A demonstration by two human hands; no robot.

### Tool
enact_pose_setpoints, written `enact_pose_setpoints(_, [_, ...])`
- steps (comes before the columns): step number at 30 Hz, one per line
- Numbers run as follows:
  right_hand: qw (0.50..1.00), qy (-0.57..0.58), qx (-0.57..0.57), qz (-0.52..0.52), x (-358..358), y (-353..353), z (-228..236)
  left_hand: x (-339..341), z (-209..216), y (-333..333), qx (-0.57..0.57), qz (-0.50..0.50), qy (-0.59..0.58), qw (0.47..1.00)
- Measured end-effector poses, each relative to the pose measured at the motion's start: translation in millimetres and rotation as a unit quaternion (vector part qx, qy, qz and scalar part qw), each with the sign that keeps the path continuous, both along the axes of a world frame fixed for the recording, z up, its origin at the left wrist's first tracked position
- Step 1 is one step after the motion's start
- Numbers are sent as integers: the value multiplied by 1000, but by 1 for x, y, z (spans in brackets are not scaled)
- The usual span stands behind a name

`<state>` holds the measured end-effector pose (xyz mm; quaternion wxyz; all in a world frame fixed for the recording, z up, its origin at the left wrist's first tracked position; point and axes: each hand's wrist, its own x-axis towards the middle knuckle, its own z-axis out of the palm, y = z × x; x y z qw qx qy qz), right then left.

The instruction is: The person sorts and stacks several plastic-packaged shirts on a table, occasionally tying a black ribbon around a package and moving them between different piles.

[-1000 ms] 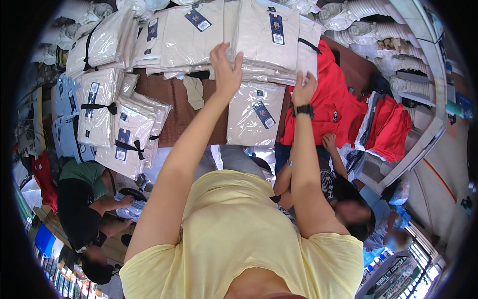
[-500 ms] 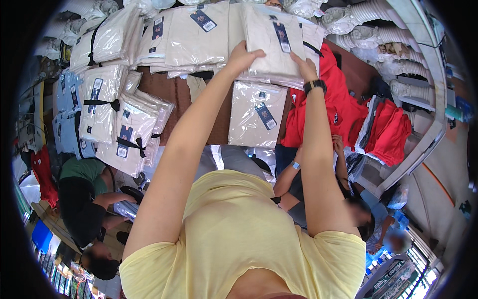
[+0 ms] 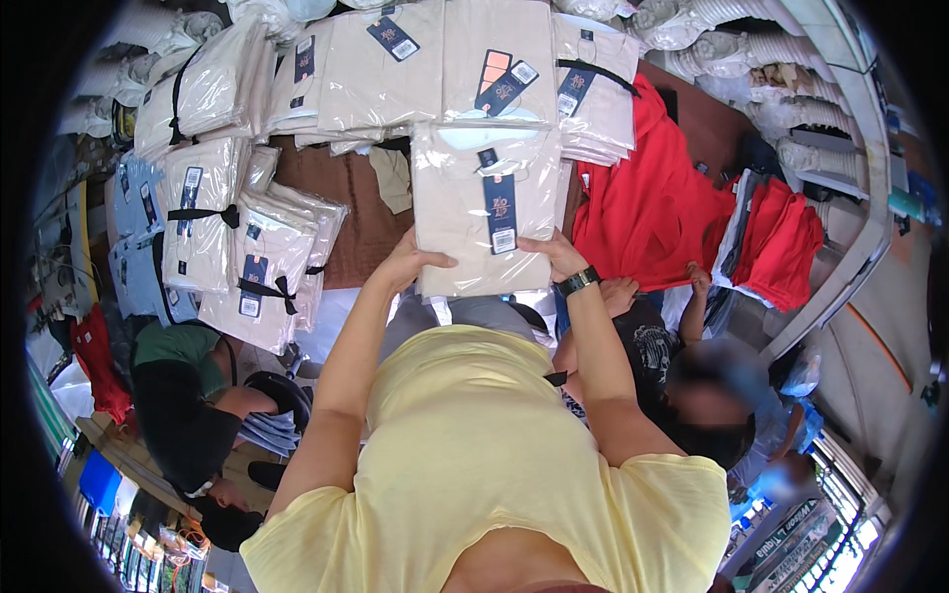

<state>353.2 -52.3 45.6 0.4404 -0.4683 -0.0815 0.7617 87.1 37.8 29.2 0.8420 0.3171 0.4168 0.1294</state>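
Between my two hands is a small stack of folded cream garments (image 3: 455,198) in clear plastic bags, a dark blue hang tag on its top one. My left hand (image 3: 410,263) grips its near left corner, thumb on top and fingers beneath. At the near right corner my right hand (image 3: 560,259), below a dark wristwatch (image 3: 578,281), holds it the same way. The undersides of both hands' fingers are hidden. Just beyond lies a row of bagged cream garments (image 3: 381,84), with a black-banded bundle (image 3: 598,114) at its right end.
Tied bagged bundles (image 3: 203,212) and light blue garments (image 3: 138,262) sit at left on the brown tabletop (image 3: 341,222). Red garments (image 3: 647,188) pile up at right. A co-worker's hand (image 3: 620,294) is close to my right forearm; another person (image 3: 188,395) bends at lower left.
Both hands have drawn the stack toward me from the far row, to the table's near edge. Bagged garments with tags now show where it was. The co-worker at right has moved closer.
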Motion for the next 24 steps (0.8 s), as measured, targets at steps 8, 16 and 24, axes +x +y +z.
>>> enact_pose_setpoints(8, [999,-30,-22,-5,-38,2,-13,-34,3,-18,-34,46,57,997])
enact_pose_setpoints(16, [999,-48,-18,18,-64,7,-25,-68,-13,-27,-28,71,79,994])
enact_pose_setpoints(24, [998,-37,-42,22,-95,6,-38,-91,-24,-28,-34,66,114,991])
